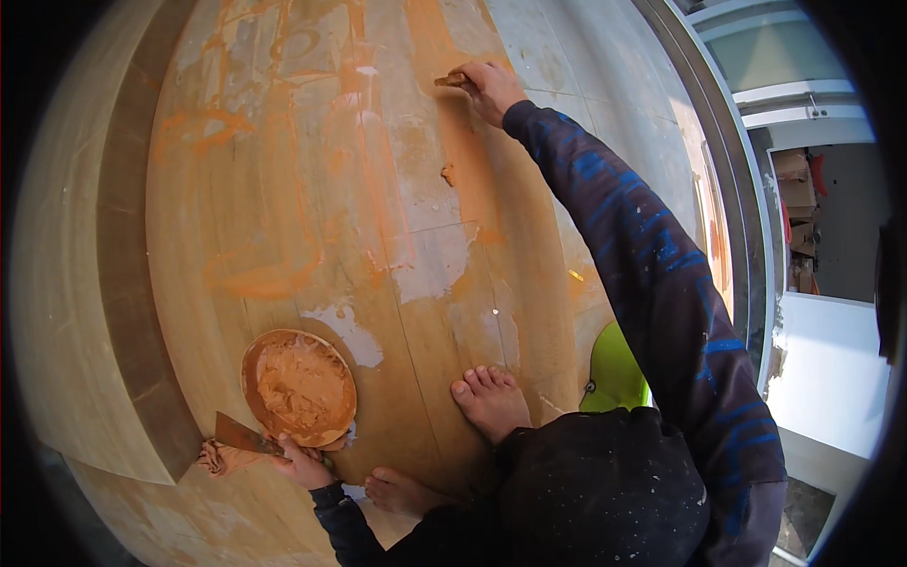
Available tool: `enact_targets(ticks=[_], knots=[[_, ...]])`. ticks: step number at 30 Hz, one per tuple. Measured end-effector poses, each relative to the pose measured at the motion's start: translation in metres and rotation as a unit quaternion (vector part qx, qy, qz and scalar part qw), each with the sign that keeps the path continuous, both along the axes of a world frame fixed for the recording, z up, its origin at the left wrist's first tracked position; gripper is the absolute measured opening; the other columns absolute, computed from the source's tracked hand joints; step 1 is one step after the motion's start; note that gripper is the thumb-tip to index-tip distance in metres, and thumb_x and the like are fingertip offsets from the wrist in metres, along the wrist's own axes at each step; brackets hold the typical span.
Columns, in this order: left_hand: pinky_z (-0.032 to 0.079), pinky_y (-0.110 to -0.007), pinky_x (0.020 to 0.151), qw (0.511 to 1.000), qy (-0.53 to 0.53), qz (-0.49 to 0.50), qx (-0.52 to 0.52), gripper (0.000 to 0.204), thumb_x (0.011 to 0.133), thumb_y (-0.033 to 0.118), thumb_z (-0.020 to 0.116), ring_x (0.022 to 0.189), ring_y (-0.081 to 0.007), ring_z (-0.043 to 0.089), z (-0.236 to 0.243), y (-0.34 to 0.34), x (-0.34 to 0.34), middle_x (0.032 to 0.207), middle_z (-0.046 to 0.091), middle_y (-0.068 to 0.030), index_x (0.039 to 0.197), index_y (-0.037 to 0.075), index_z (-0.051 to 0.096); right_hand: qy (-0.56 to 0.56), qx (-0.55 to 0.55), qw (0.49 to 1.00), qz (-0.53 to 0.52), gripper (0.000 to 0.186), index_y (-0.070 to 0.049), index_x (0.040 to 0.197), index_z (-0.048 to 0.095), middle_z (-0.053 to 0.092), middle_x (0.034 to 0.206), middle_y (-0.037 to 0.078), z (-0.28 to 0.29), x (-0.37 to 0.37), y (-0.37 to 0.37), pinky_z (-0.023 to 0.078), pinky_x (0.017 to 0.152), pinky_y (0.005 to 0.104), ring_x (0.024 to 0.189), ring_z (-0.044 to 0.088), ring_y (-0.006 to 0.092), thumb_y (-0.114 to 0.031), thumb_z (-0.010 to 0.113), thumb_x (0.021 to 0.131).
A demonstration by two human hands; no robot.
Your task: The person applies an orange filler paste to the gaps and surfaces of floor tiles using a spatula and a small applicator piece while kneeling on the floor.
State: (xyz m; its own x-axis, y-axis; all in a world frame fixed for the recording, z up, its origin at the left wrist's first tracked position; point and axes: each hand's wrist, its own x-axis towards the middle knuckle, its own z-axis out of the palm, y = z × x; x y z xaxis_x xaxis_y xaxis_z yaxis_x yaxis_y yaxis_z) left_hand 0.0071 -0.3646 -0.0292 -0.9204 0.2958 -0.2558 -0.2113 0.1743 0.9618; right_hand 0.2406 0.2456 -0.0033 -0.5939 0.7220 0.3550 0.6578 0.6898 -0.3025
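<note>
My left hand (304, 465) is closed on a putty knife (244, 436) with a broad, stained blade that points left. Beside that hand sits a round bowl (250, 397) of thick orange-brown paste (300, 383); whether the fingers also touch its rim I cannot tell. Stretched far forward, my right hand (493, 93) grips a small, paste-coated scraper (452, 81) down at the tiled floor (425, 340). A wet orange band (463, 151) runs along the floor near it. One lump of paste (448, 174) lies on the band's left edge.
My bare feet (493, 402) are on the floor between the hands. A bright green object (616, 369) stands by my right knee. A crumpled cloth (219, 458) lies left of the bowl. Along the left runs a raised ledge (142, 236); at right are a framed doorway (756, 170) and cardboard boxes (795, 194).
</note>
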Motion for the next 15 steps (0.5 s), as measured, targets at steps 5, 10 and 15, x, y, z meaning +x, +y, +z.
enact_targets(ticks=[5, 10, 15], knots=[[0.027, -0.020, 0.040, 1.000, -0.016, 0.002, -0.001, 0.028, 0.105, 0.030, 0.064, 0.047, -0.0004, 0.040, -0.012, -0.003, 0.005, 0.068, 0.050, 0.0055, 0.118, 0.009, 0.050, -0.083, 0.009, 0.996, 0.006, 0.021, -0.014, 0.117, 0.066, 0.070, 0.113, 0.007, -0.028, 0.008, -0.017, 0.046, 0.090, 0.0457, 0.111, 0.062, 0.0307, -0.010, 0.060, 0.096], [0.027, -0.020, 0.040, 1.000, 0.007, 0.001, -0.008, 0.028, 0.105, 0.030, 0.065, 0.047, -0.0003, 0.040, -0.005, -0.013, -0.008, 0.068, 0.050, 0.0059, 0.117, 0.009, 0.050, -0.100, 0.000, 0.987, 0.124, 0.040, -0.017, 0.125, 0.063, 0.065, 0.116, -0.001, -0.018, 0.053, -0.157, 0.039, 0.090, 0.0365, 0.114, 0.059, 0.0189, -0.007, 0.062, 0.087], [0.027, -0.019, 0.040, 1.000, -0.017, -0.006, -0.006, 0.027, 0.106, 0.029, 0.064, 0.048, -0.0002, 0.040, -0.011, -0.008, -0.003, 0.068, 0.050, 0.0061, 0.119, 0.010, 0.050, -0.145, -0.085, 0.980, 0.103, 0.049, -0.015, 0.135, 0.059, 0.061, 0.131, 0.002, 0.002, 0.118, -0.283, 0.039, 0.094, 0.0392, 0.121, 0.056, 0.0212, -0.009, 0.063, 0.087]])
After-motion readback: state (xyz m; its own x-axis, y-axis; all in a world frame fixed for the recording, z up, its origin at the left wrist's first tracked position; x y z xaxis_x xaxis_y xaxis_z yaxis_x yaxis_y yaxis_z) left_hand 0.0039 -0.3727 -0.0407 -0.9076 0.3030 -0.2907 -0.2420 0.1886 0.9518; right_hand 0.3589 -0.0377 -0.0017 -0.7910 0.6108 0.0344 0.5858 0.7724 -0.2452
